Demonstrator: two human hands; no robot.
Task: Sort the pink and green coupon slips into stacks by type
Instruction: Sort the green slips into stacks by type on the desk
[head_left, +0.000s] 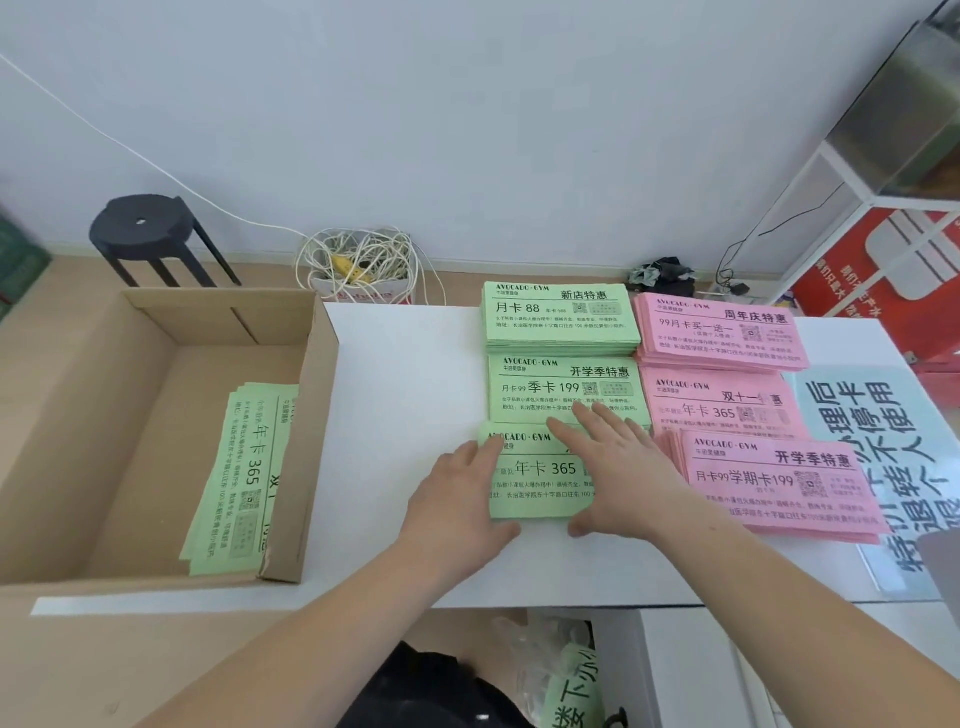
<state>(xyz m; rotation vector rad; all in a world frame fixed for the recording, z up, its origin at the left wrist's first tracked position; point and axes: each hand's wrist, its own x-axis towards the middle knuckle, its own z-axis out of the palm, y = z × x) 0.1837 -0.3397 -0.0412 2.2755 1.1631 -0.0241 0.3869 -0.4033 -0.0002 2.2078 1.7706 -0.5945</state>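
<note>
Head view: both hands rest on the near green stack, which lies on the white table in front of two more green piles, with the pink stacks just beside them on the right. The left hand lies with loose, straight fingers against the stack's left edge. The right hand is spread flat over its right part. Unsorted green slips lie in the cardboard box to the left, their long axis running away from the person, crosswise to the stacks. The left hand is nearer, so it likely reaches next.
</note>
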